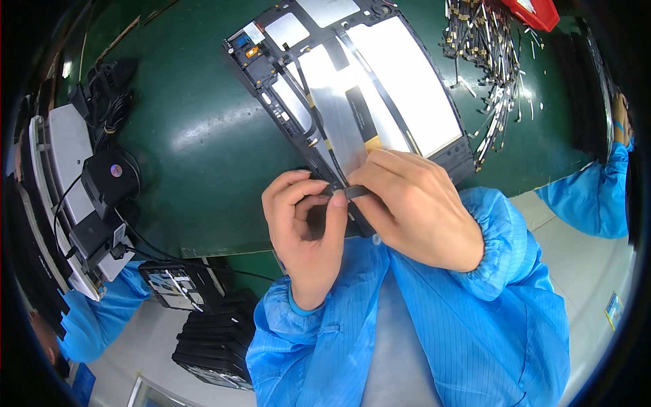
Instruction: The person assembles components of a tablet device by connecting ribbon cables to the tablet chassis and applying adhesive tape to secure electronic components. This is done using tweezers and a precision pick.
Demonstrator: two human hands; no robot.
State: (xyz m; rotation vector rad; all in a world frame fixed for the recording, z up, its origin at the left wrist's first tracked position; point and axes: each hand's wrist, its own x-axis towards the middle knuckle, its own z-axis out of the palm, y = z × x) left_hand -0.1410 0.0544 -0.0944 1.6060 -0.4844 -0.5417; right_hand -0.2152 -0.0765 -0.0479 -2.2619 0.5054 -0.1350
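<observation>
An opened flat device frame (461, 150), black with large white and silver panels, lies tilted on the green table. Over its lower left edge, the thumb and fingertips of my left hand (305, 227) pinch one end of a short dark strip (354, 192). The fingers of my right hand (417, 207) are closed on the strip's other end, and that hand rests over the frame's lower part. Thin black flat cables (319, 119) run down the frame toward my fingertips. My fingers partly hide the strip, so its exact kind cannot be told.
At upper right, a heap of thin flat cables (485, 61) lies beside a red tray (536, 12). Black adapters with cords (108, 180) and pale panels (64, 149) stand at left. Stacked black device frames (213, 336) sit below the table edge. Blue-sleeved people flank both sides.
</observation>
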